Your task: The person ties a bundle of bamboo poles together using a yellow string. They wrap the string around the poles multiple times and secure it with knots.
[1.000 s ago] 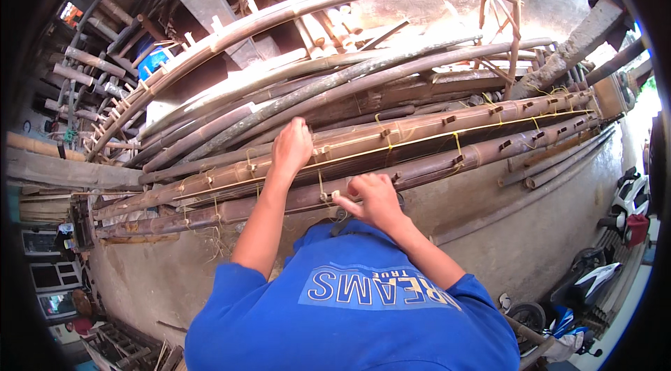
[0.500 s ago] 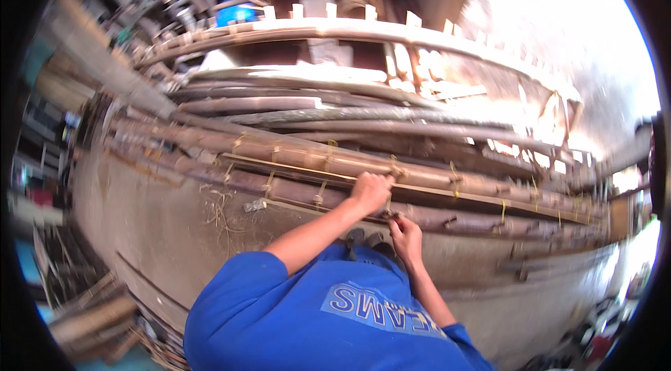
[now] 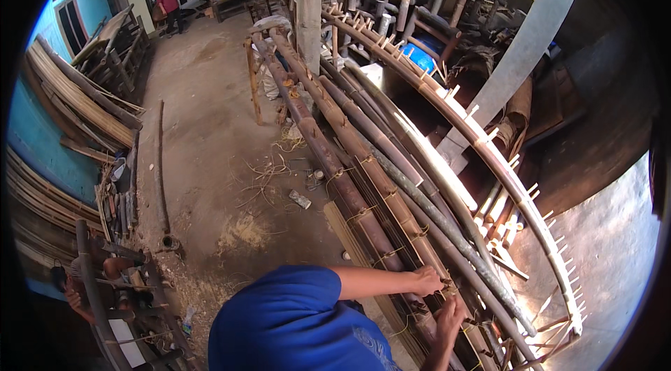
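Two long brown bamboo poles (image 3: 325, 154) lie side by side on a support. Thin yellow ties (image 3: 363, 216) circle them at intervals, with slats along the gap between. My left hand (image 3: 426, 280) is closed at the farther pole, its fingers bent down against a tie. Just nearer and to the right, my right hand (image 3: 451, 311) is closed too, fingertips pinched by the same pole. What lies in either set of fingers is too small to make out. A blue sleeve (image 3: 293, 294) covers my left upper arm.
Several loose poles (image 3: 412, 193) lie beyond. A curved bamboo rail with pegs (image 3: 482, 137) and a concrete post (image 3: 307, 15) stand past them. Stacked bamboo strips (image 3: 77, 91) line the left wall. A person in red (image 3: 166, 1) stands far back; another person (image 3: 77, 291) is at lower left.
My view has swung left and down the length of the poles, showing the yard and both people. My hands stay close together at the poles, now lower right in the picture.
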### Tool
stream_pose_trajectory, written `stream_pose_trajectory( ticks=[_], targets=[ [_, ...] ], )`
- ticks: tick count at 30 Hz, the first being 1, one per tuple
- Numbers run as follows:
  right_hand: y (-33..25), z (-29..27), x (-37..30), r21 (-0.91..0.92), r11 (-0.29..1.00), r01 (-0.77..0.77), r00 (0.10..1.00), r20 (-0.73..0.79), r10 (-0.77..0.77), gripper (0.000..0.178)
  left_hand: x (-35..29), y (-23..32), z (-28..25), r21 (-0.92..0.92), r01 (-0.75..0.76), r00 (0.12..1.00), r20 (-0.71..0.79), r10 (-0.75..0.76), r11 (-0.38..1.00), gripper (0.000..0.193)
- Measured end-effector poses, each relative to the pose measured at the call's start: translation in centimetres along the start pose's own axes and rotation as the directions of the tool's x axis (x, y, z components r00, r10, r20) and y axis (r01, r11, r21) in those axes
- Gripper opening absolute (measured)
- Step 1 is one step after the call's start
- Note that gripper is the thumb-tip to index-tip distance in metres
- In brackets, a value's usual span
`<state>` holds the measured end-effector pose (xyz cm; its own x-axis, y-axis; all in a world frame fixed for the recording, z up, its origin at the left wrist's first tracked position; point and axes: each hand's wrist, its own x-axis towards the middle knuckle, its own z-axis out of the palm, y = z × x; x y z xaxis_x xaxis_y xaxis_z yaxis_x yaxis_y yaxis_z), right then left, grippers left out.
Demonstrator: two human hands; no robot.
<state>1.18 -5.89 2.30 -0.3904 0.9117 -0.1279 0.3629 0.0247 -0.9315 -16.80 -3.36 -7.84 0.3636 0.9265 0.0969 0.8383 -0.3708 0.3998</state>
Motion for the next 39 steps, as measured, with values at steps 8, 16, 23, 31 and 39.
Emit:
stream_pose_trajectory(
  ticks=[8, 16, 23, 31, 39],
  targets=[
    [-3.1, -1.3, 12.0, -0.859, 0.512, 0.003, 0.991, 0.071, 0.112, 0.065, -0.1, -0.4, -4.9, -0.101, 0.091, 0.926, 0.374, -0.047, 0.991, 0.029],
    [3.3, 0.9, 12.3, -0.578, 0.816, 0.001, 0.988, -0.128, -0.092, 0.053, 0.8, -0.8, -6.0, -0.204, 0.202, 0.917, 0.383, -0.112, 0.958, 0.044],
    [5.2, -0.1, 14.2, -0.572, 0.820, -0.002, 0.989, 0.120, 0.086, 0.043, 1.6, -0.6, -6.9, -0.169, 0.175, 0.873, 0.482, -0.074, 0.970, 0.043],
    [-4.8, -0.5, 8.7, 0.247, 0.967, 0.063, 0.954, -0.301, 0.015, 0.043, 2.3, -1.7, -4.8, -0.135, 0.103, 0.888, 0.460, -0.030, 0.985, 0.041],
    [-2.9, 5.4, -9.1, -0.163, 0.902, -0.399, 0.694, -0.696, 0.182, 0.023, 6.8, -0.6, -5.4, -0.861, 0.020, 0.991, 0.083, 0.101, 0.509, 0.029]
  ],
)
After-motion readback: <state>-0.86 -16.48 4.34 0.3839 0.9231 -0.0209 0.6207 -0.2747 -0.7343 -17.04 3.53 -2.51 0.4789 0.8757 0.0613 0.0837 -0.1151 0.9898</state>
